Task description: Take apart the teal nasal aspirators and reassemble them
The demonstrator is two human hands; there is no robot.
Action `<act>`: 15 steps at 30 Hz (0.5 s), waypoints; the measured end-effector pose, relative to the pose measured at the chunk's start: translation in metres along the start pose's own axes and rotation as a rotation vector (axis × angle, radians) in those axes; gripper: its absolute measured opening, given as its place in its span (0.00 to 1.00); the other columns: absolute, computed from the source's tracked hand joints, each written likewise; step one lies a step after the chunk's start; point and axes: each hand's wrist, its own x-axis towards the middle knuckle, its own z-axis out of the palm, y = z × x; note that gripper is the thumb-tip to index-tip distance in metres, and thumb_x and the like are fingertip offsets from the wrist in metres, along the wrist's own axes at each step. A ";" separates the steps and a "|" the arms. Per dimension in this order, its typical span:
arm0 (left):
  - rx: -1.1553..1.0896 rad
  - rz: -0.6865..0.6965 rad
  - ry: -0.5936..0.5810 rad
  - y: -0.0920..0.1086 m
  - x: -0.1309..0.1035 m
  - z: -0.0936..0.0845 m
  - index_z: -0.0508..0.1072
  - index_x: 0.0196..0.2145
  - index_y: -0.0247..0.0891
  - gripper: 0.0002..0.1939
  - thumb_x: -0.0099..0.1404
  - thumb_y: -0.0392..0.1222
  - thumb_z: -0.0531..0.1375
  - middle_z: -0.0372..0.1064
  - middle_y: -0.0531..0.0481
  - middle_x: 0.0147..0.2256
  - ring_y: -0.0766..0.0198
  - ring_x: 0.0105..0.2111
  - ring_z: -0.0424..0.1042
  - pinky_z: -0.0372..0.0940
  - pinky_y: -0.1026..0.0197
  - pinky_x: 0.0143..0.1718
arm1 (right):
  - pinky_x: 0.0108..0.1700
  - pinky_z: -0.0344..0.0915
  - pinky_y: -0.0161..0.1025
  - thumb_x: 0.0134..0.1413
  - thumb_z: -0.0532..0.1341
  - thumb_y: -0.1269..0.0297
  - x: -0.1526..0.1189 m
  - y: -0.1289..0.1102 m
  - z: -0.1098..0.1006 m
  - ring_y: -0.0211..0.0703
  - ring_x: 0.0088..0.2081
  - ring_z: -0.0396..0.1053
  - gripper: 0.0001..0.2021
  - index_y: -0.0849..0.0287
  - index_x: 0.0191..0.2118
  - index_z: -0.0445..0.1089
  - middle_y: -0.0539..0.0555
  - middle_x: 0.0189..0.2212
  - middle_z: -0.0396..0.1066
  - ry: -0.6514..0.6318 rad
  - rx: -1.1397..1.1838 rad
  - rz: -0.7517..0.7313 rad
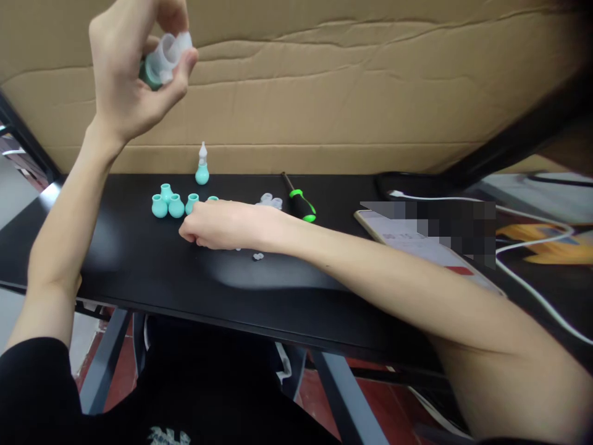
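The raised left hand point(123, 77) wraps its fingers around a clear-topped green bulb point(151, 75), axis tilted up and right; the curled right hand point(215, 225), contents not visible, sits below to the right, beside teal bulbs point(175, 207).

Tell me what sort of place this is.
Probably a small workbench: a black table with loose turquoise bulbs and a black-and-green screwdriver lying on it.

Tilted translucent cup point(162, 58), green piece point(151, 75) behind
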 end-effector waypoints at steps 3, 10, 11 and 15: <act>-0.005 0.031 -0.042 0.001 0.001 0.001 0.76 0.50 0.39 0.09 0.83 0.45 0.59 0.80 0.45 0.42 0.67 0.33 0.74 0.72 0.61 0.33 | 0.36 0.56 0.42 0.60 0.59 0.79 0.000 -0.002 0.003 0.44 0.31 0.68 0.13 0.59 0.39 0.80 0.58 0.35 0.75 -0.003 -0.076 0.045; -0.017 0.027 -0.077 0.002 0.002 0.008 0.75 0.47 0.35 0.14 0.81 0.49 0.58 0.79 0.46 0.40 0.61 0.35 0.81 0.71 0.63 0.31 | 0.37 0.61 0.43 0.57 0.59 0.83 -0.003 -0.007 -0.010 0.51 0.39 0.77 0.17 0.62 0.42 0.82 0.64 0.42 0.79 -0.084 -0.097 0.214; -0.009 0.017 -0.087 0.003 0.002 0.009 0.75 0.46 0.35 0.15 0.81 0.51 0.58 0.79 0.47 0.39 0.61 0.35 0.82 0.73 0.62 0.32 | 0.38 0.62 0.43 0.57 0.59 0.83 -0.004 -0.008 -0.011 0.52 0.40 0.77 0.17 0.62 0.43 0.83 0.64 0.43 0.79 -0.092 -0.098 0.226; 0.015 -0.020 -0.129 0.006 0.004 0.009 0.75 0.45 0.35 0.18 0.81 0.54 0.56 0.78 0.47 0.38 0.58 0.37 0.83 0.75 0.59 0.36 | 0.38 0.63 0.43 0.62 0.59 0.81 -0.005 -0.007 -0.012 0.54 0.42 0.79 0.17 0.63 0.47 0.83 0.65 0.44 0.80 -0.113 -0.131 0.209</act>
